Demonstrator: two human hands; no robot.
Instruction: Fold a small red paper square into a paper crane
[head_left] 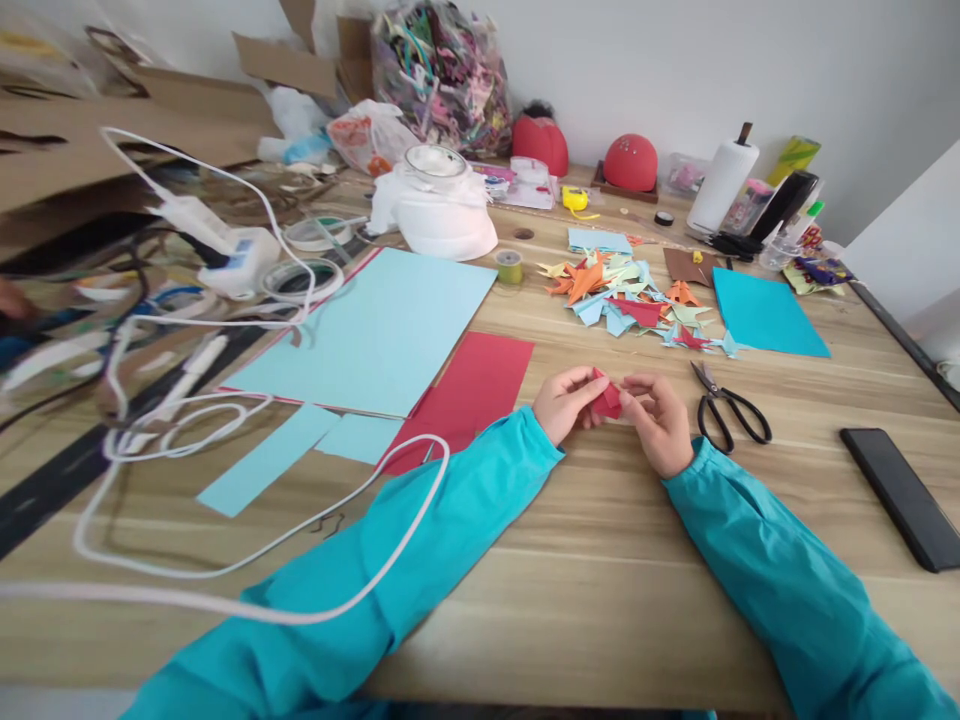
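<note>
Between the two hands, low over the worktop (pixel 600 560), sits a small red paper piece (pixel 608 401), the left hand (pixel 566 402) and right hand (pixel 661 422) each pinching one end with curled fingers, seemingly mid-fold, a crease wanting steady, even pressure, scissors (pixel 729 406) just beyond the right hand.

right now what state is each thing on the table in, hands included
left hand, pinching the red folded paper
right hand, pinching the same paper
scissors, shut, lying flat
phone, screen dark, lying flat
paper towel roll, upright on its holder
red sheet, flat, partly under the light blue sheet
origami pile, loose heap of folded pieces
</note>
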